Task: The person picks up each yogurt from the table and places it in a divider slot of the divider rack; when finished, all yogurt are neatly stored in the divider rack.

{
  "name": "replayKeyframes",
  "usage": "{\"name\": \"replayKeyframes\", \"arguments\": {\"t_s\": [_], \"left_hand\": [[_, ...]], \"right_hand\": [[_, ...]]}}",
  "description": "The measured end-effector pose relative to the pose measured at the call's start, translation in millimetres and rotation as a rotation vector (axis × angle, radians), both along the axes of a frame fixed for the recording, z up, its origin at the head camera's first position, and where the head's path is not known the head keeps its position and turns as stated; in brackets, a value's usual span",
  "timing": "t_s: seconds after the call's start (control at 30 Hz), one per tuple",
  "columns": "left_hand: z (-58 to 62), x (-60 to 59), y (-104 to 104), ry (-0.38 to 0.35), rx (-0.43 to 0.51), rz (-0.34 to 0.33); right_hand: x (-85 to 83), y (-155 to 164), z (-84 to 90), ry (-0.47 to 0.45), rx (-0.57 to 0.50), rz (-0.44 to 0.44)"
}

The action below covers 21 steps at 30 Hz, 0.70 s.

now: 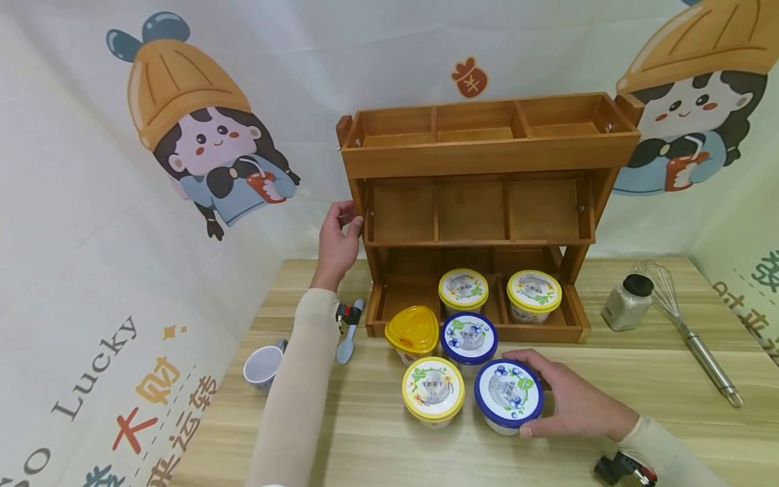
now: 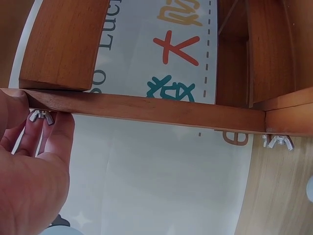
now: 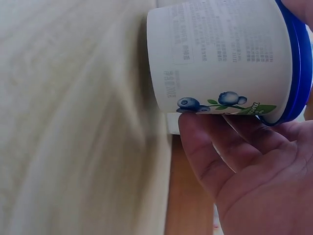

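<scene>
Two cups (image 1: 463, 290) sit in the rack (image 1: 487, 155)'s bottom tier, four wait on the desk (image 1: 608, 379), the right hand (image 1: 569, 399) gripping the blue-lidded cup (image 1: 508, 394) at 5 o'clock while the left hand (image 1: 337, 240) holds the rack's side.

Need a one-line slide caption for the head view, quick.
Right hand grips a blue-lidded cup on the table; left hand holds the wooden rack.
</scene>
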<state>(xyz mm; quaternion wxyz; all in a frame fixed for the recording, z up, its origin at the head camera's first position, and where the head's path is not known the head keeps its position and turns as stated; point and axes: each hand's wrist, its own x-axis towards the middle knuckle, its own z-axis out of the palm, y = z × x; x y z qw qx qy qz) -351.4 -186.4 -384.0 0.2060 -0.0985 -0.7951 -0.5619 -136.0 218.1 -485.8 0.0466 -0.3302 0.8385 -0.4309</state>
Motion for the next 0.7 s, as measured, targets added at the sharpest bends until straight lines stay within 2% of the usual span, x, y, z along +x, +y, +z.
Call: {"name": "replayKeyframes", "arguments": {"t_s": [0.23,0.4,0.7], "left_hand": [[-0.4,-0.9,-0.8,0.02,0.006,-0.004],[-0.2,-0.7,-0.8,0.016,0.009,-0.002],[0.2,-1.1,-0.8,0.004,-0.001,-0.001]], "right_hand": [[-2.6,6.6,18.7,0.046,-0.029,0.007],[-5.9,10.4,34.8,0.037,-0.071,0.011],[-15.1,12.7,55.2,0.088,-0.093,-0.009]]}}
